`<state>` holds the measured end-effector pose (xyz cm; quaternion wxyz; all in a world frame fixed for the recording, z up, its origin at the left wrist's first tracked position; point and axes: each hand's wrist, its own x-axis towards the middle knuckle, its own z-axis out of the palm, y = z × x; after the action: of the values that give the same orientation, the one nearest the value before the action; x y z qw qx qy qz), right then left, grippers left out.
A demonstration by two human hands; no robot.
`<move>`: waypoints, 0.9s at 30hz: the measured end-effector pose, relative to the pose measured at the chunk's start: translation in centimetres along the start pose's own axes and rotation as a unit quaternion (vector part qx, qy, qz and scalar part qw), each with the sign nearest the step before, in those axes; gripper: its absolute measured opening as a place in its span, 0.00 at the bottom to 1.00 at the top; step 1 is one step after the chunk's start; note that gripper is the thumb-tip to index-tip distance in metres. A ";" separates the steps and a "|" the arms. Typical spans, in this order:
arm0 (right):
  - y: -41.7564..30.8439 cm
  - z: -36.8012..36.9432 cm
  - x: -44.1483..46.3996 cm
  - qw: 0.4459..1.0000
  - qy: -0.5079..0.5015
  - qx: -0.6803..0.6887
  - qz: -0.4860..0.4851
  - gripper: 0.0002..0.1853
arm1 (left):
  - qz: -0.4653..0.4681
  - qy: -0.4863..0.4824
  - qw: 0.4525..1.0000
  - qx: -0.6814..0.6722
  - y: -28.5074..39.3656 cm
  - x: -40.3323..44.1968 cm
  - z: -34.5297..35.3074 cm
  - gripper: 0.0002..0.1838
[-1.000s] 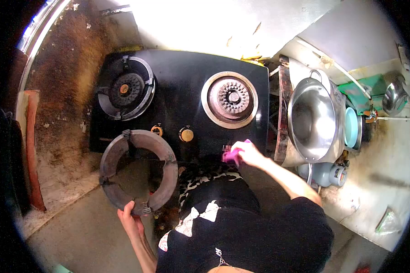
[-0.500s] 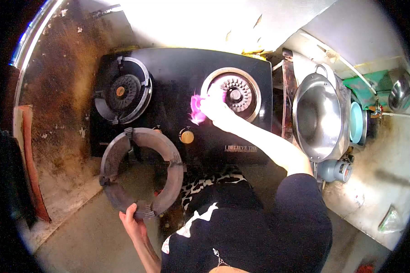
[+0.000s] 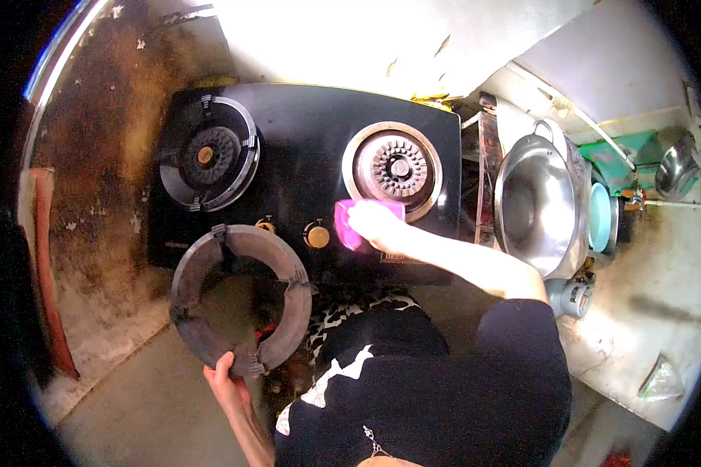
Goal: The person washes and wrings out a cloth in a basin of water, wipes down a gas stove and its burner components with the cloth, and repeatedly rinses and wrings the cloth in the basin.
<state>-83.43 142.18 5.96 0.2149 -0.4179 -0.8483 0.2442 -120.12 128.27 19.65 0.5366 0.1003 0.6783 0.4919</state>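
Beyond the left hand [image 3: 230,385], past the dark support ring [image 3: 187,300] it holds, sits the left burner [image 3: 206,156]; the ring partly hides one knob [image 3: 265,226]. A second knob [image 3: 318,236] lies just left of the right hand [image 3: 375,222], and the right burner [image 3: 397,167] just beyond it. Farther right of that hand are a steel wok [image 3: 537,202] and a gas cylinder [image 3: 570,297]. The left hand is clamped on the ring's near edge, in front of the stove [image 3: 304,148]. The right hand closes on a magenta cloth [image 3: 346,233] over the stove; whether the cloth touches it, I cannot tell.
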 end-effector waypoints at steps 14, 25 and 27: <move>13.2 -11.4 8.4 0.971 0.078 0.035 0.221 0.08 | 0.075 0.045 0.995 0.055 -0.4 0.3 2.3 0.18; 13.9 -13.5 3.7 0.800 0.138 -0.468 0.349 0.11 | 0.084 -0.004 0.992 0.089 0.8 2.5 5.8 0.18; 12.7 -11.2 7.2 0.887 0.424 -0.181 0.036 0.07 | 0.083 -0.007 0.991 0.103 1.8 1.4 8.3 0.18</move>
<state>-73.42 157.38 8.40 0.4663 -0.5433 -0.6900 -0.1066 -114.57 134.76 20.67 0.4854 0.2146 0.7109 0.4615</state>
